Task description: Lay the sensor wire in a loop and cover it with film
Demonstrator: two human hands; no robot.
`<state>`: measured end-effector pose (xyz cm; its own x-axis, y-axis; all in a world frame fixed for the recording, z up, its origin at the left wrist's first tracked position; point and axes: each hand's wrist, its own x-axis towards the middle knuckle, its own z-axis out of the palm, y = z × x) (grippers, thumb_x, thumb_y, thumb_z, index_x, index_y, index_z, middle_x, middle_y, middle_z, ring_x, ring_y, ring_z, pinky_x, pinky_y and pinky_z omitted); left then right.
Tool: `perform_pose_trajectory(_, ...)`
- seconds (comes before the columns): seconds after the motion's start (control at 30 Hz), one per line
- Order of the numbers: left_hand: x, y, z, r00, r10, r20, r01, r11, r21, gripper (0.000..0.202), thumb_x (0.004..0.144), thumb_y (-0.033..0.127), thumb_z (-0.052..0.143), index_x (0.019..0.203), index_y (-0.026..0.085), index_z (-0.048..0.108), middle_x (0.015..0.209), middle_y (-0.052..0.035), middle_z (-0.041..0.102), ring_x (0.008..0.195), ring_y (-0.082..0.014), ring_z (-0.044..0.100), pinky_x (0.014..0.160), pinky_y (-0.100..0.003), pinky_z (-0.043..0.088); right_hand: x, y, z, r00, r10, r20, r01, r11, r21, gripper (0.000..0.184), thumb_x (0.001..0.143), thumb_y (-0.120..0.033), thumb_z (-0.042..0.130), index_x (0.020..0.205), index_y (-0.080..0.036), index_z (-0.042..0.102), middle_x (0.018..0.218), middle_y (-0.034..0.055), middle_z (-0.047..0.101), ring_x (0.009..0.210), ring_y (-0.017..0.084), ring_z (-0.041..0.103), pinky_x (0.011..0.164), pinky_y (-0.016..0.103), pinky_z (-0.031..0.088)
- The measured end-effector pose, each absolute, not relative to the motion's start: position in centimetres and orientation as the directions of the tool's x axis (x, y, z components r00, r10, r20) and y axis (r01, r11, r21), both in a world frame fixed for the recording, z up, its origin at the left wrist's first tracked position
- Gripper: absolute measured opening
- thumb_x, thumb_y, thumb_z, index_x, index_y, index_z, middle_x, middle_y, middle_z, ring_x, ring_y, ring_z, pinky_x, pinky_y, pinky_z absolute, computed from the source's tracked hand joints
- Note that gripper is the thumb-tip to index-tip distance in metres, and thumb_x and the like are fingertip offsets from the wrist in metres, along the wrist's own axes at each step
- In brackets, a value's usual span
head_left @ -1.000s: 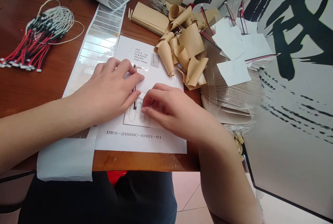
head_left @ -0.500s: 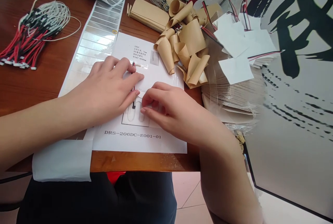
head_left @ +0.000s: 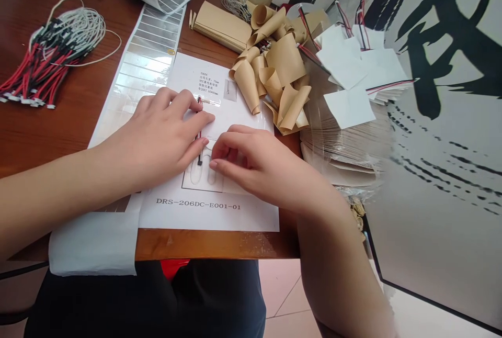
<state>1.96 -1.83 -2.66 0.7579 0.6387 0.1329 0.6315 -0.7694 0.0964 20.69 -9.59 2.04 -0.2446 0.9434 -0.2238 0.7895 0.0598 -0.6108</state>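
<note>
Over the printed sheet [head_left: 239, 217], your red-and-black lead [head_left: 200, 142] runs down between your hands, one lead out and a full bundle [head_left: 58, 58] left of the sheet. Your left hand [head_left: 157, 139] and right hand [head_left: 251, 165] sit curled against it; whether either pinches it, you can't tell. Right of the sheet, brown paper curls [head_left: 270, 74] crowd close, with white cards [head_left: 349, 108] beyond.
</note>
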Motion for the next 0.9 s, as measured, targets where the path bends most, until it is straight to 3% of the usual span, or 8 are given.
perform_pose_trajectory(0.2,1.7,-1.7,-2.8,0.766,0.623,0.157,0.615,-0.782,0.101,0.049,0.103,0.041,0.037,0.139,0.022,0.065,0.137,-0.0176,0.058,0.123,-0.043,0.054,0.101,-0.063,0.049,20.9,-9.3,2.2,-0.131,0.948,-0.29,0.635,-0.145,-0.759,0.019,0.097,-0.035,0.064,0.089,-0.018,0.068,0.089,0.0008,0.069,0.081,0.015,0.059,0.069,0.029,0.046)
perform_pose_trajectory(0.37,1.7,-1.7,-2.6,0.771,0.621,0.144,0.612,-0.784,0.102,0.049,0.103,0.04,0.037,0.141,0.021,0.063,0.138,-0.0177,0.057,0.125,-0.0425,0.053,0.103,-0.064,0.048,21.2,-9.0,1.7,-0.027,0.935,-0.352,0.516,-0.289,-0.807,0.02,0.095,-0.039,0.067,0.092,-0.019,0.068,0.079,-0.0009,0.063,0.074,0.013,0.056,0.064,0.028,0.042)
perform_pose_trajectory(0.5,1.7,-1.7,-2.6,0.766,0.631,0.125,0.622,-0.776,0.108,0.049,0.103,0.04,0.038,0.142,0.022,0.063,0.138,-0.0165,0.057,0.125,-0.0417,0.052,0.103,-0.063,0.048,21.8,-8.4,1.0,0.023,0.925,-0.379,0.312,-0.367,-0.876,0.023,0.09,-0.041,0.074,0.088,-0.019,0.065,0.076,-0.0012,0.062,0.07,0.012,0.056,0.057,0.025,0.041)
perform_pose_trajectory(0.63,1.7,-1.7,-2.5,0.773,0.623,0.119,0.614,-0.782,0.106,0.049,0.104,0.04,0.038,0.141,0.022,0.063,0.137,-0.016,0.058,0.124,-0.0412,0.052,0.104,-0.062,0.047,22.5,-7.9,0.9,0.023,0.919,-0.394,0.061,-0.395,-0.917,0.032,0.076,-0.04,0.086,0.082,-0.017,0.065,0.067,-0.0044,0.054,0.056,0.007,0.045,0.049,0.023,0.033)
perform_pose_trajectory(0.7,1.6,-1.7,-2.5,0.771,0.626,0.116,0.618,-0.78,0.1,0.048,0.104,0.04,0.038,0.141,0.022,0.063,0.137,-0.0157,0.058,0.124,-0.0411,0.052,0.104,-0.062,0.046,22.8,-7.8,1.2,0.034,0.917,-0.397,-0.011,-0.397,-0.918,0.03,0.076,-0.04,0.086,0.082,-0.016,0.068,0.064,-0.0053,0.051,0.053,0.006,0.041,0.048,0.023,0.03)
perform_pose_trajectory(0.8,1.6,-1.7,-2.4,0.77,0.63,0.102,0.622,-0.777,0.098,0.048,0.104,0.04,0.038,0.141,0.022,0.063,0.138,-0.0155,0.057,0.124,-0.0405,0.052,0.103,-0.061,0.047,22.8,-8.0,1.6,0.089,0.923,-0.374,-0.054,-0.37,-0.927,0.024,0.08,-0.036,0.082,0.079,-0.017,0.067,0.06,-0.0067,0.046,0.05,0.006,0.038,0.047,0.022,0.028)
perform_pose_trajectory(0.9,1.6,-1.8,-2.4,0.767,0.633,0.103,0.626,-0.774,0.101,0.049,0.104,0.041,0.039,0.142,0.022,0.063,0.137,-0.0161,0.058,0.123,-0.0403,0.052,0.102,-0.061,0.047,22.3,-8.6,1.9,0.124,0.953,-0.277,0.091,-0.289,-0.953,0.024,0.079,-0.03,0.084,0.076,-0.019,0.062,0.062,-0.0062,0.05,0.051,0.006,0.04,0.046,0.022,0.029)
